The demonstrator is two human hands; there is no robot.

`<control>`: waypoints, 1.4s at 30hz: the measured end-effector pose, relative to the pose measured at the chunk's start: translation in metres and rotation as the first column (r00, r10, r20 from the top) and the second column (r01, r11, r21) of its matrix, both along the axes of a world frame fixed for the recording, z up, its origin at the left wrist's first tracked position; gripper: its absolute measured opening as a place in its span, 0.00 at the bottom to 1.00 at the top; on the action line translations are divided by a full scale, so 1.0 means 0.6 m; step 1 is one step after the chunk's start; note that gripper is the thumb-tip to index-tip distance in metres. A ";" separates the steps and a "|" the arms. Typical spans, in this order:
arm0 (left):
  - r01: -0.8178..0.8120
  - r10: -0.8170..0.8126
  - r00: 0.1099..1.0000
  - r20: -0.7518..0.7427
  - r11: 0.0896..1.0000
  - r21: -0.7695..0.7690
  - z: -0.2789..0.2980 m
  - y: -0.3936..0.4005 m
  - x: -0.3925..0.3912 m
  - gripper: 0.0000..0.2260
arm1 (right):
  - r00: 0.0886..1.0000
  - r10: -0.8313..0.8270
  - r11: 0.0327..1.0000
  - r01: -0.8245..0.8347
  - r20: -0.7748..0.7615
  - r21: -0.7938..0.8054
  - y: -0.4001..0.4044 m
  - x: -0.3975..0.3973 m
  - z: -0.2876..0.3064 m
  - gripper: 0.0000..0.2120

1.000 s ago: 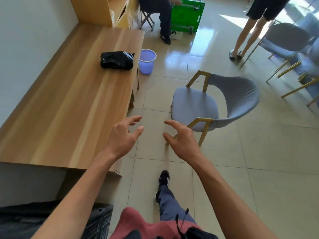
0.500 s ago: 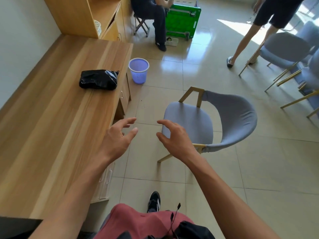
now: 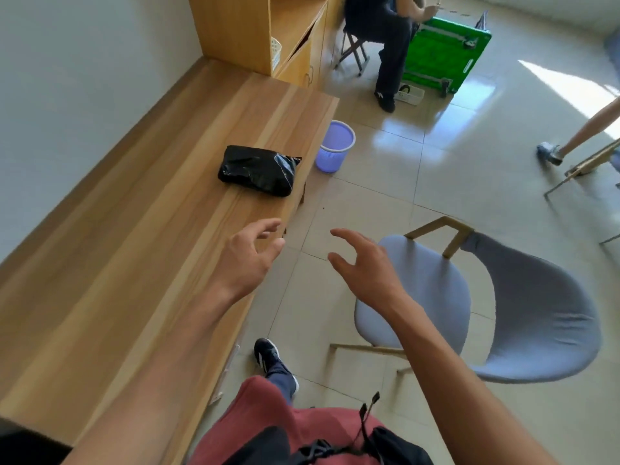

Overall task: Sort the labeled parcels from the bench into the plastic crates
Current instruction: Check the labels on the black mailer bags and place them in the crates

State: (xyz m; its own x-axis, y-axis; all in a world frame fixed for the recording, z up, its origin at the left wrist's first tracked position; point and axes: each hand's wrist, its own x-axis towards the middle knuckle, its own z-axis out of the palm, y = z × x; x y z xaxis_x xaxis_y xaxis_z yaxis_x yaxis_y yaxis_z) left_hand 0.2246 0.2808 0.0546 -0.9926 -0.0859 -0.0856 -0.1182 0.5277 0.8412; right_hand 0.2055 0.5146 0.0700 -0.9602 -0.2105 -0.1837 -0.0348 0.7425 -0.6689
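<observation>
Currently both hands hovering, grasping nothing: left hand (image 3: 246,260) over bench (image 3: 141,250) front edge, fingers loosely spread; right hand (image 3: 364,266) off bench, over floor, fingers released. Black parcel (image 3: 257,170) lying on bench, beyond left hand, untouched.

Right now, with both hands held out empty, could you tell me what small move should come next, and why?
Probably reach both hands forward to the black parcel lying near the bench edge: the left hand and right hand hover open, short of it.
</observation>
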 end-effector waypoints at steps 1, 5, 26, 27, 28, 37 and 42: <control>-0.019 0.019 1.000 -0.003 1.000 0.006 -0.002 -0.014 -0.017 0.17 | 1.000 0.020 1.000 -0.020 -0.001 0.008 -0.014 -0.022 -0.001 0.22; -0.080 0.080 0.997 0.008 0.997 0.025 -0.003 -0.061 -0.075 0.17 | 0.998 0.070 0.997 -0.070 -0.004 0.043 -0.067 -0.109 0.004 0.22; -0.441 0.427 0.871 0.244 0.898 0.001 -0.072 -0.139 -0.296 0.17 | 0.917 0.369 0.923 -0.381 0.153 0.056 -0.224 -0.509 -0.097 0.21; -0.465 0.449 0.855 0.260 0.885 0.001 -0.076 -0.135 -0.312 0.16 | 0.909 0.386 0.915 -0.399 0.157 0.056 -0.225 -0.534 -0.104 0.21; -0.484 0.465 0.840 0.279 0.875 0.001 -0.081 -0.130 -0.327 0.16 | 0.903 0.399 0.910 -0.411 0.162 0.051 -0.226 -0.558 -0.112 0.21; -0.600 0.537 0.734 0.415 0.799 0.028 -0.140 -0.082 -0.424 0.18 | 0.841 0.475 0.855 -0.511 0.260 0.089 -0.236 -0.702 -0.188 0.22; -0.594 0.519 0.719 0.462 0.804 0.021 -0.177 -0.054 -0.455 0.21 | 0.818 0.487 0.837 -0.537 0.305 0.102 -0.259 -0.729 -0.226 0.24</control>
State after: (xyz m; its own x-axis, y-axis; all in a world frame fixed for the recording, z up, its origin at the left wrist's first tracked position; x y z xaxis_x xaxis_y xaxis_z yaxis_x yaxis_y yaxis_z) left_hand -0.0487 0.2481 -0.0516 -0.6317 -0.5598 -0.5362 -0.7019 0.1193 0.7023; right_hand -0.2320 0.3595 -0.0658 -0.6346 -0.5988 -0.4885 -0.2896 0.7703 -0.5681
